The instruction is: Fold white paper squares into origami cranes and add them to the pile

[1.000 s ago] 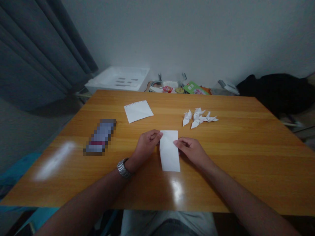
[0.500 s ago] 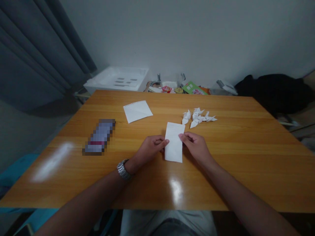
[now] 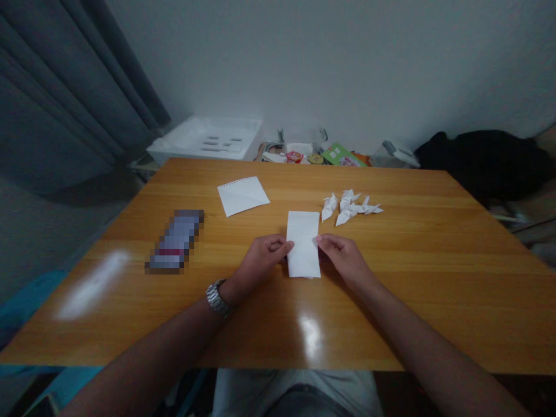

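The white paper strip (image 3: 303,255) is now lying farther from the person than a second ago, toward 12 o'clock on the worktop (image 3: 417,324), and it is standing straighter than in its slight tilt half a second back. The left hand (image 3: 266,255) is pinching its 9 o'clock edge, its thumb having slid down from the top corner; the right hand (image 3: 345,258) is pinching the 3 o'clock edge. A sliver is showing beneath the bottom edge, probably a second layer. Both edges are staying gripped, so the handling seems to be continuing. From the strip, folded paper shapes (image 3: 346,214) are lying toward 2 o'clock, a loose sheet (image 3: 243,197) toward 10.
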`<state>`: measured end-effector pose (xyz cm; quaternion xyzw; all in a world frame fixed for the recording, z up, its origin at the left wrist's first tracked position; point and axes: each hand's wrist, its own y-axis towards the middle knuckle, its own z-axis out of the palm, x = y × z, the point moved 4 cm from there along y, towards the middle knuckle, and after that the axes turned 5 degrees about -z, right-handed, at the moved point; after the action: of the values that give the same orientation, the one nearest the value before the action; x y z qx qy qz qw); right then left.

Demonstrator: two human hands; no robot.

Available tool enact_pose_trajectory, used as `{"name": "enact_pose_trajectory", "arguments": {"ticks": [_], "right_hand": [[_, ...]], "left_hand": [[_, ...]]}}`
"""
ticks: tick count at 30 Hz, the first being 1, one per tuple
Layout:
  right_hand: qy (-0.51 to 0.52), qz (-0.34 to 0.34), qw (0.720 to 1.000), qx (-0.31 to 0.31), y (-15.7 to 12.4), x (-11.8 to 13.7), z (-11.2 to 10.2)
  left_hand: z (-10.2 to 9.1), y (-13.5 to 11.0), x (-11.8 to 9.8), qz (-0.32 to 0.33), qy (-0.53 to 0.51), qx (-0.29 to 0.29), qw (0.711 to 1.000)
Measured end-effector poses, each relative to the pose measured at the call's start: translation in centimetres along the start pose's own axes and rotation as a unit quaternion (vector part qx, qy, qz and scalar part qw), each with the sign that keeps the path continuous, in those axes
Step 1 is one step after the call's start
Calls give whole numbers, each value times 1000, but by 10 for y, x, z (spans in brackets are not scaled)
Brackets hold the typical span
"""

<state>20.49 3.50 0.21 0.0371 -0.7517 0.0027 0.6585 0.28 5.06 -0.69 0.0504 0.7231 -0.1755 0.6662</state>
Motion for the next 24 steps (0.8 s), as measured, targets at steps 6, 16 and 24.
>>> {"name": "enact_pose_trajectory", "arguments": {"ticks": [6, 16, 24], "right_hand": [[-51, -4, 997, 49, -3, -2, 3], [-36, 8, 999, 33, -4, -1, 3], [-24, 11, 1000, 13, -2, -5, -1]], "left_hand": [[-4, 1, -2, 3, 0, -31, 1000], [-3, 1, -1, -3, -10, -22, 1000], [1, -1, 0, -24, -36, 4, 999]]}}
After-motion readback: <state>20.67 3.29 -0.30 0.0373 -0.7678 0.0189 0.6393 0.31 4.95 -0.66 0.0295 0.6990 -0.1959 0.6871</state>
